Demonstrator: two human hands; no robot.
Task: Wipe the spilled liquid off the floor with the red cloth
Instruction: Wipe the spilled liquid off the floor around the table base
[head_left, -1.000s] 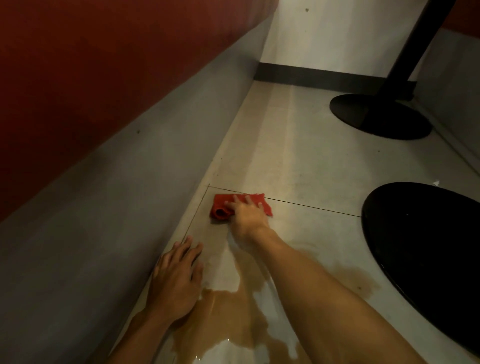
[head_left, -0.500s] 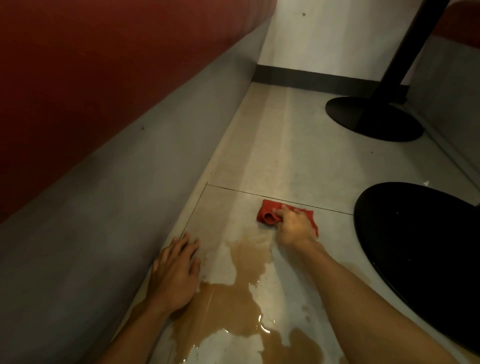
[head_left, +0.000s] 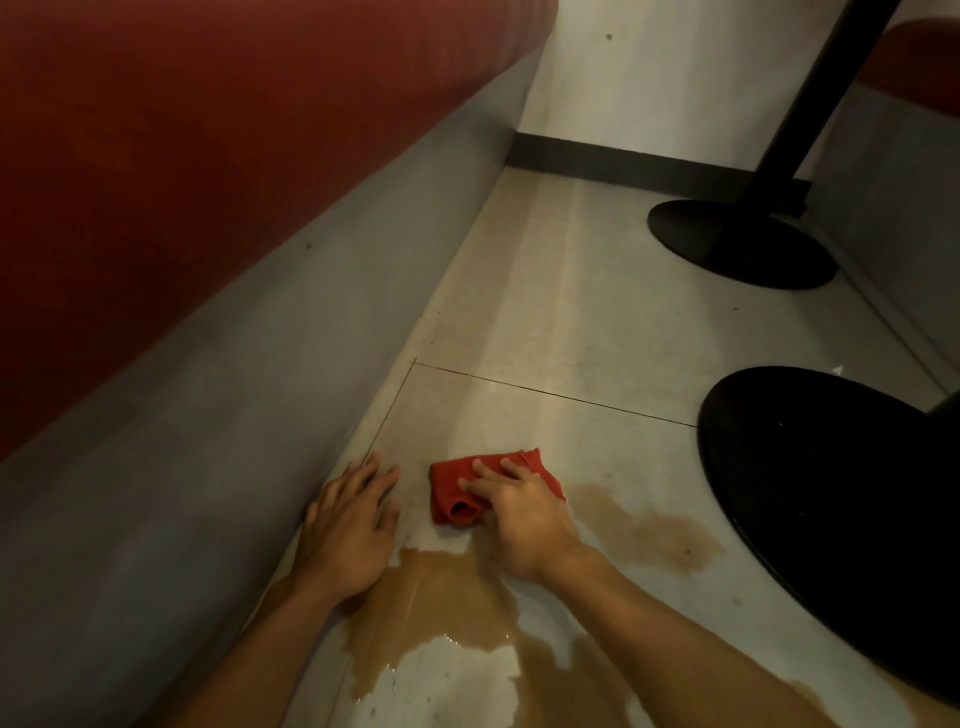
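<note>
The red cloth lies bunched on the pale tiled floor, its near-left end rolled. My right hand presses on top of it with the fingers spread over the fabric. Brown spilled liquid spreads over the tiles just behind that hand and under both forearms, and a thinner smear reaches to the right. My left hand rests flat on the floor beside the bench base, palm down, left of the cloth and holding nothing.
A grey bench base with a red seat above it runs along the left. A black round table foot sits close on the right, and another table foot with its post stands farther back. Bare tile lies between them.
My right hand has dragged the cloth back toward me and to the left, down to the far edge of the puddle. My left hand has stayed planted on the floor.
</note>
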